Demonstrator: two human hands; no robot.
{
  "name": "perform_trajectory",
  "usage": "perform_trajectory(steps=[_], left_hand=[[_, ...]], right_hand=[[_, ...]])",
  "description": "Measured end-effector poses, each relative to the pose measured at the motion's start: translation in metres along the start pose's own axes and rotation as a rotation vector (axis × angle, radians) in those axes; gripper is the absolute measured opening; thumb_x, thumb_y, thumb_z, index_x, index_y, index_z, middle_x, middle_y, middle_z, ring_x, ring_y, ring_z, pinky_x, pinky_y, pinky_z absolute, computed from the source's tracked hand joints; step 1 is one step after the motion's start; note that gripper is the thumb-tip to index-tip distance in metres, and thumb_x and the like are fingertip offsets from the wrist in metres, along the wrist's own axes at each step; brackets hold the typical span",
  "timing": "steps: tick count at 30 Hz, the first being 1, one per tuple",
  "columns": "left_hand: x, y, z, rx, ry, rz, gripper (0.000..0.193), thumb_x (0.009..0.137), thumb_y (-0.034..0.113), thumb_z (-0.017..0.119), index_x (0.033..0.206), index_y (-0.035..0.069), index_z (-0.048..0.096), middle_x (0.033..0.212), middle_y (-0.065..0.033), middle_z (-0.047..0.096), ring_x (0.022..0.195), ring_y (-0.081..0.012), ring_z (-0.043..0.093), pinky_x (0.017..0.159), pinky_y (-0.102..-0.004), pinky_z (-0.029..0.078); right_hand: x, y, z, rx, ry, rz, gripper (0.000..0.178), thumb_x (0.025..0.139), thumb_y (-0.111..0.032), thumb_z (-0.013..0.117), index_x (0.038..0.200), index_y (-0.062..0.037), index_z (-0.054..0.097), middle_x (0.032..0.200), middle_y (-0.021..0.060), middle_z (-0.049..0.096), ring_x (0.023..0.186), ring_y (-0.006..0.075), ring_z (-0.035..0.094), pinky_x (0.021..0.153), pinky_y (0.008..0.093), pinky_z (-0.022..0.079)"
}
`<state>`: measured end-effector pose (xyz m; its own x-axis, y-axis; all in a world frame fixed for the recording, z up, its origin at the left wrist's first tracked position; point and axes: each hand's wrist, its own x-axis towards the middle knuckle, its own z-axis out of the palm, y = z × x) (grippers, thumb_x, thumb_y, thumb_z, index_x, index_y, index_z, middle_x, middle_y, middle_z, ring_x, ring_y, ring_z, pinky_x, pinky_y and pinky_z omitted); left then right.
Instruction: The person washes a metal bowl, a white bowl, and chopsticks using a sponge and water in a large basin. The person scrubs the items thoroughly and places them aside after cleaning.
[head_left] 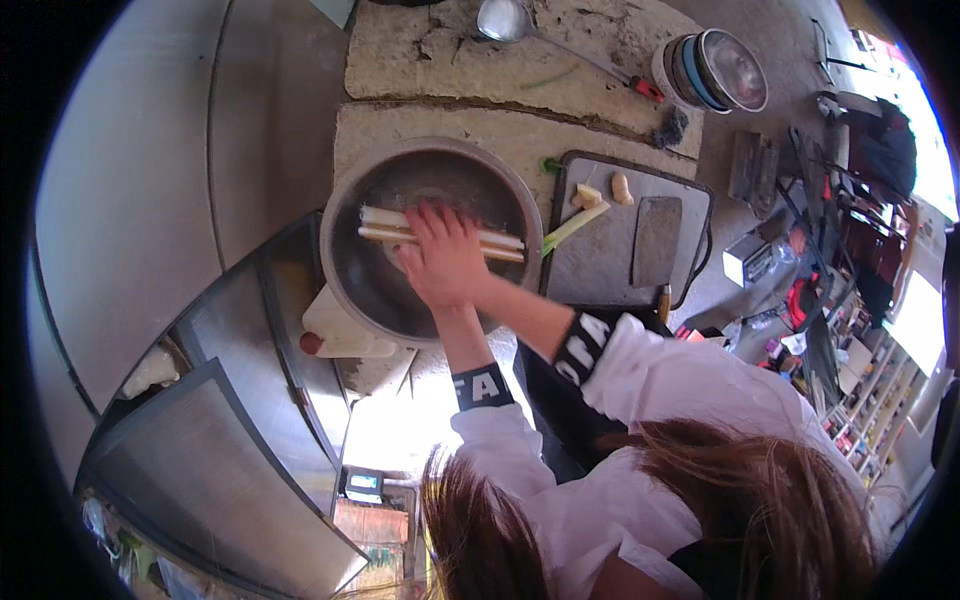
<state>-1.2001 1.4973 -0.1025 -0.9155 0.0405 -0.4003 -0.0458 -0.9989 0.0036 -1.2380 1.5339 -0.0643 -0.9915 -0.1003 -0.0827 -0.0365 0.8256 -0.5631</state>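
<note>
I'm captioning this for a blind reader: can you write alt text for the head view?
Seen from above, both hands press pale leek stalks in a large round metal basin on a worn stone counter. To the right lies a dark cutting board with cut pieces and a cleaver.

stalks (pixel 385 224) | pale, long (white leek-like) | lying level, side by side | inside round metal basin (pixel 345 215)

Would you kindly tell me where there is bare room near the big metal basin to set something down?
The stone slab is mostly bare between the ladle and the metal basin. The grey floor left of the basin is open. It is crowded inside the basin, where both hands press on pale stalks, and on the cutting board, with its cleaver and cut pieces.
</note>
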Motion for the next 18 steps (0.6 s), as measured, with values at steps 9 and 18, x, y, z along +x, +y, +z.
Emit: perform_trajectory(steps=[9, 18], left_hand=[[-0.013, -0.008, 0.030, -0.076, 0.033, 0.088, 0.063, 0.091, 0.057, 0.025, 0.140, 0.017, 0.029, 0.145, -0.0066, 0.028, 0.134, -0.0277, 0.021, 0.110, -0.0489, 0.010], [-0.050, -0.004, 0.010, 0.001, 0.247, 0.224, 0.055, 0.093, 0.049, 0.034, 0.133, 0.011, 0.040, 0.144, -0.0098, 0.031, 0.133, -0.0281, 0.026, 0.110, -0.0441, 0.017]], right_hand=[[-0.026, -0.003, -0.003, -0.118, 0.024, -0.086, 0.049, 0.085, -0.041, 0.045, 0.121, -0.0074, 0.051, 0.126, 0.0142, 0.048, 0.118, 0.0318, 0.044, 0.096, 0.0522, 0.033], [-0.009, 0.032, 0.000, 0.328, 0.004, 0.046, 0.041, 0.088, -0.030, 0.049, 0.116, -0.0004, 0.052, 0.115, 0.0149, 0.055, 0.108, 0.0347, 0.051, 0.092, 0.0448, 0.040]])
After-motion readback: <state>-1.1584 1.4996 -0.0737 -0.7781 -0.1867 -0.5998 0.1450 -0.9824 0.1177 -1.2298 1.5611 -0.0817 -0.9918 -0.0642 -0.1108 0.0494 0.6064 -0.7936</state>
